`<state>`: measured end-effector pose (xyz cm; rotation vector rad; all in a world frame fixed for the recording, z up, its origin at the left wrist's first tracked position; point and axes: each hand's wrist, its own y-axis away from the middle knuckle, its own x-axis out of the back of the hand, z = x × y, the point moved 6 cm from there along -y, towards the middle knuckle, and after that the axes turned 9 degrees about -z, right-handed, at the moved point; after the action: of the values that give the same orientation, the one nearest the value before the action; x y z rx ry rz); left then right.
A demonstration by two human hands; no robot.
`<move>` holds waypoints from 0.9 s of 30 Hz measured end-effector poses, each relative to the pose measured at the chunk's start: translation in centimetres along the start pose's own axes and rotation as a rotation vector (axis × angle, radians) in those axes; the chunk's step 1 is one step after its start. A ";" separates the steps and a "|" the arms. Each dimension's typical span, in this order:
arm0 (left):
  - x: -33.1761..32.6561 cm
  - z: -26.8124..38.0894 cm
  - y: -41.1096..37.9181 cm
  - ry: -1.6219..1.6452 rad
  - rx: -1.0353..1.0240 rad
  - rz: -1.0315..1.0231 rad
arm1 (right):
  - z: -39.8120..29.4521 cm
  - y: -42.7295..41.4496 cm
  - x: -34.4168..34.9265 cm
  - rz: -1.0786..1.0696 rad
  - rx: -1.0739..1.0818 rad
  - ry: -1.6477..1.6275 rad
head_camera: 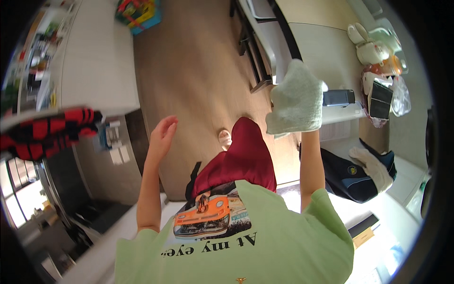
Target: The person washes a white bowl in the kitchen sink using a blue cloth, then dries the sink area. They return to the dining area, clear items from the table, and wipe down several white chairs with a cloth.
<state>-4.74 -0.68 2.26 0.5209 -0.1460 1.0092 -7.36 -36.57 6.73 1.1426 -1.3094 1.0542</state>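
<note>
A pale green knit cloth (296, 99) is draped over my right hand (311, 136), hiding nearly all of it. Only the wrist and forearm show plainly below the cloth. The cloth hangs in front of the table's near end, and a dark blue rectangular case (338, 97) lies just to its right. My left hand (164, 136) is held out over the wooden floor (188, 71) with nothing in it, the thumb a little apart from the loosely bent fingers. A white cabinet (99, 71) stands to the left of that hand.
A black-framed chair (255, 46) stands ahead. At right, a kettle (372, 52), jars and bags crowd the table; a dark blue garment (349, 174) hangs nearer. Red-black checked fabric (53, 131) hangs at left. A colourful box (138, 16) sits on the floor ahead.
</note>
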 end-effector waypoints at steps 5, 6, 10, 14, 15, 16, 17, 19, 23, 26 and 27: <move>-1.2 11.5 -15.5 -0.127 -0.281 -0.196 | 0.8 -8.2 -2.1 -0.018 0.080 0.192; -2.1 13.9 -17.8 -0.157 -0.336 -0.210 | 1.1 -9.8 -3.0 -0.024 0.062 0.142; -3.5 18.6 -26.8 -0.359 -0.578 -0.157 | 1.5 -15.1 -7.3 -0.082 0.002 -0.080; -4.8 21.6 -34.2 -0.582 -0.822 -0.039 | 2.8 -16.4 -11.3 -0.140 -0.090 -0.333; -5.0 21.7 -35.8 -0.625 -0.819 -0.031 | 2.8 -16.2 -12.5 -0.160 -0.117 -0.416; -5.1 22.0 -37.2 -0.674 -0.821 -0.018 | 2.7 -16.1 -13.5 -0.170 -0.136 -0.496; -5.4 21.9 -38.3 -0.723 -0.823 -0.004 | 2.0 -15.4 -14.5 -0.187 -0.158 -0.573; -6.0 21.4 -40.0 -0.785 -0.823 -0.029 | 0.2 -14.6 -16.0 -0.201 -0.207 -0.719; -5.6 17.9 -40.5 -1.081 -0.750 -0.172 | -4.8 -14.5 -18.4 -0.184 -0.291 -0.899; -1.8 14.8 -39.7 -1.053 -0.709 -0.156 | -6.9 -15.7 -20.4 -0.147 -0.383 -0.868; -0.9 13.7 -39.6 -1.079 -0.710 -0.179 | -7.1 -16.1 -21.3 -0.144 -0.430 -0.820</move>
<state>29.53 -24.63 0.11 0.3571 -1.3397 0.3558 9.44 -30.81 -14.47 1.3502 -1.9251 0.1398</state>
